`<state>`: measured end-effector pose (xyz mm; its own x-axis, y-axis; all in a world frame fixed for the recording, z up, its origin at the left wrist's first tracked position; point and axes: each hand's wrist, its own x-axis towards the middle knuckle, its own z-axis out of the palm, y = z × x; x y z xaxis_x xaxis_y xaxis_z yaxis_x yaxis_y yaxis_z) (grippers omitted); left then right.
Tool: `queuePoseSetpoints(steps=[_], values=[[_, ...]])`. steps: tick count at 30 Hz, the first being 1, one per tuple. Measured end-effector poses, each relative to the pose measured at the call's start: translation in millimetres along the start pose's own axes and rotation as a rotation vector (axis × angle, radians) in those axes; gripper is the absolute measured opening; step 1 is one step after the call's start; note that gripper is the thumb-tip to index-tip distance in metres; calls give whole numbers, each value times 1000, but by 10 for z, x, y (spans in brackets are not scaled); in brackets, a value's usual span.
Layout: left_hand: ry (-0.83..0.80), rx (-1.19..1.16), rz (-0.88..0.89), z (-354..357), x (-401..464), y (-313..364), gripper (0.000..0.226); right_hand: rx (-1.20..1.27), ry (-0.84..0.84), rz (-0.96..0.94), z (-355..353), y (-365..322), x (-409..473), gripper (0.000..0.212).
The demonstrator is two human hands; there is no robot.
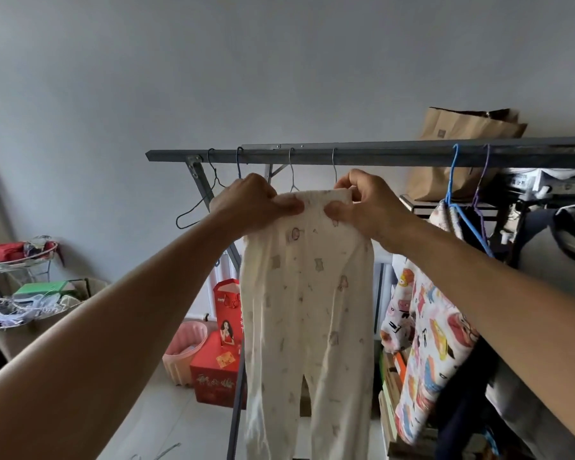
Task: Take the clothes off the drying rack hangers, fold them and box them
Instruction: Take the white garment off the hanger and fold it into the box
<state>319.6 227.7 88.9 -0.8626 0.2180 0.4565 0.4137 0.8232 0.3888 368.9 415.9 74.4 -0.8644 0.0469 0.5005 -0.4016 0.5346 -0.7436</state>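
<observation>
At the centre of the frame, the left hand [253, 204] and right hand [365, 204] each pinch the waistband of the cream printed pants [307, 293], which hang full length just below the rack bar [346, 157]. The step in hand is unhanging (whether a hanger [292, 180] is inside the waistband is hard to tell). Next, I judge, the pants must come clear for folding.
</observation>
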Motion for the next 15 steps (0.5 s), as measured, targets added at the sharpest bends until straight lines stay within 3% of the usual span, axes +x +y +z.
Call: queuePoseSetpoints(steps=[5, 8, 11, 15], values=[[-216, -544, -350, 78, -97, 166, 19, -96, 88, -73, 252, -16, -107, 31], [-270, -921, -491, 90, -182, 243, 7, -15, 107, -77, 342, -35, -166, 23], [-271, -1209, -504, 76, -262, 287, 7, 92, 42, -92, 366, -68, -220, 18], [-300, -1448, -471, 12, -328, 321, 29, 95, -25, -134, 355, -59, -265, 43]])
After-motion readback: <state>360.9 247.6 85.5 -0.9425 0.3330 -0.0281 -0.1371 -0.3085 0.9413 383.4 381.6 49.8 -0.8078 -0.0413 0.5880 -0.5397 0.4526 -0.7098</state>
